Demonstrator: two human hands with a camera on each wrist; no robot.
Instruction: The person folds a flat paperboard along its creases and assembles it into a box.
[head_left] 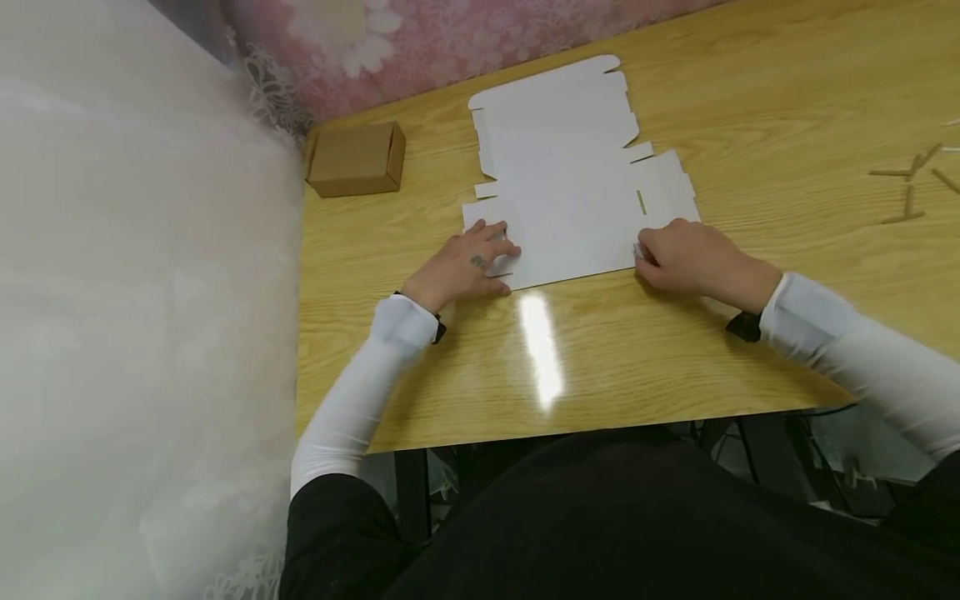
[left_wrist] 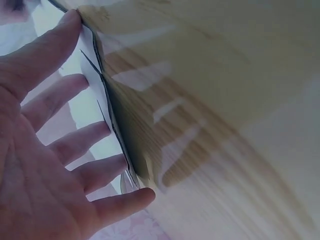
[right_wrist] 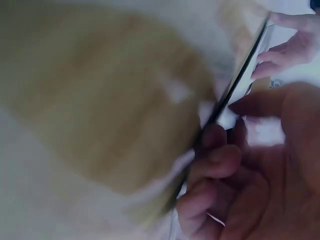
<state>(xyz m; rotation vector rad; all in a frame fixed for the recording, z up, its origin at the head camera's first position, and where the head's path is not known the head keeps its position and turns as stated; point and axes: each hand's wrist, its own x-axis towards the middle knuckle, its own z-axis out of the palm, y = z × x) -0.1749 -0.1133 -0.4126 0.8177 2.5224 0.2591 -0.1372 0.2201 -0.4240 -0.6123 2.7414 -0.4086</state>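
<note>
A white cardboard box blank (head_left: 562, 183) lies unfolded on the table, with slots and cut tabs along its sides. Spread over its front left flap, my left hand (head_left: 471, 260) rests with its thumb at the front edge. The left wrist view shows the straight fingers of that hand (left_wrist: 45, 140) against the card. At the front right corner my right hand (head_left: 690, 257) has curled fingers and pinches a small part of the blank by the right flap. Close up in the right wrist view, the curled fingers (right_wrist: 215, 165) sit at the card's dark edge; that view is blurred.
A closed brown cardboard box (head_left: 352, 160) stands at the table's back left. Several small brown strips (head_left: 909, 192) lie at the far right of the wooden table (head_left: 787, 167). Pale sheeting (head_left: 150, 292) hangs along the left side, and a pink floral covering (head_left: 465, 37) borders the back.
</note>
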